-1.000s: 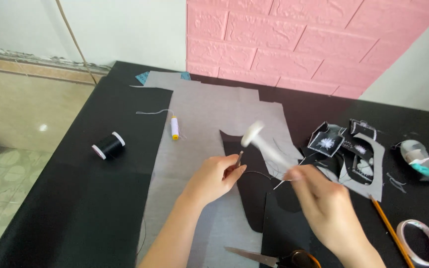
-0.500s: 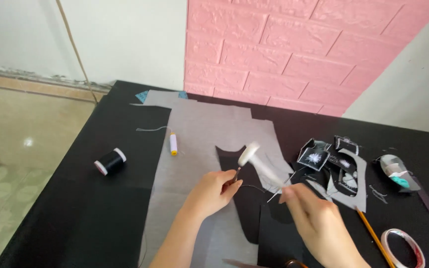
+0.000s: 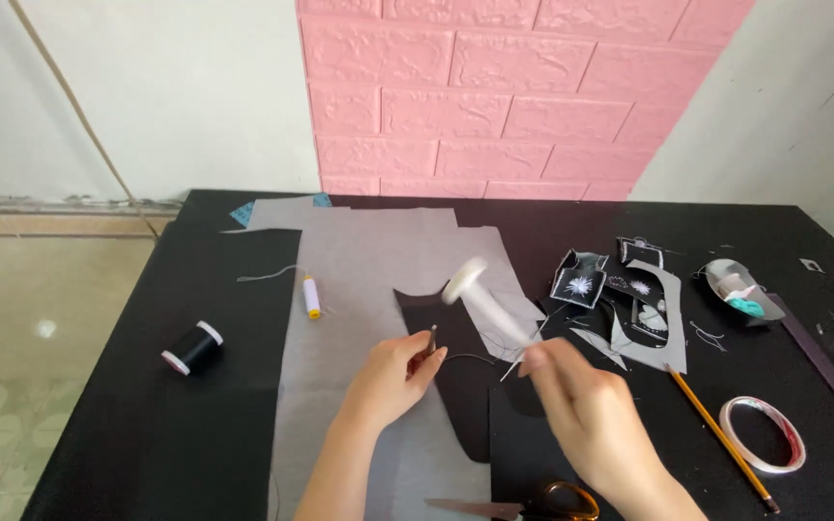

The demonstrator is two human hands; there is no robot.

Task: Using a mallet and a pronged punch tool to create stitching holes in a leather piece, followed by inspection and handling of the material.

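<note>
My left hand (image 3: 393,376) pinches a thin needle (image 3: 432,336) between thumb and fingers, over the grey fabric (image 3: 359,318) and a black fabric piece (image 3: 465,405). My right hand (image 3: 581,410) holds a white thread spool (image 3: 480,297) that tilts up and to the left, blurred by motion. A dark thread (image 3: 475,359) runs between the two hands. Both hands hover just above the black table (image 3: 176,425).
A black spool (image 3: 192,348) lies at the left, a small yellow-and-white spool (image 3: 312,296) on the grey fabric. Fabric scraps (image 3: 620,299), a pencil (image 3: 716,434), a tape ring (image 3: 763,434) and a crumpled scrap (image 3: 737,289) lie on the right. Scissors (image 3: 533,504) rest at the front edge.
The view has tilted up, showing more wall. The white spool in my right hand has swung slightly; both hands stay close together over the fabric.
</note>
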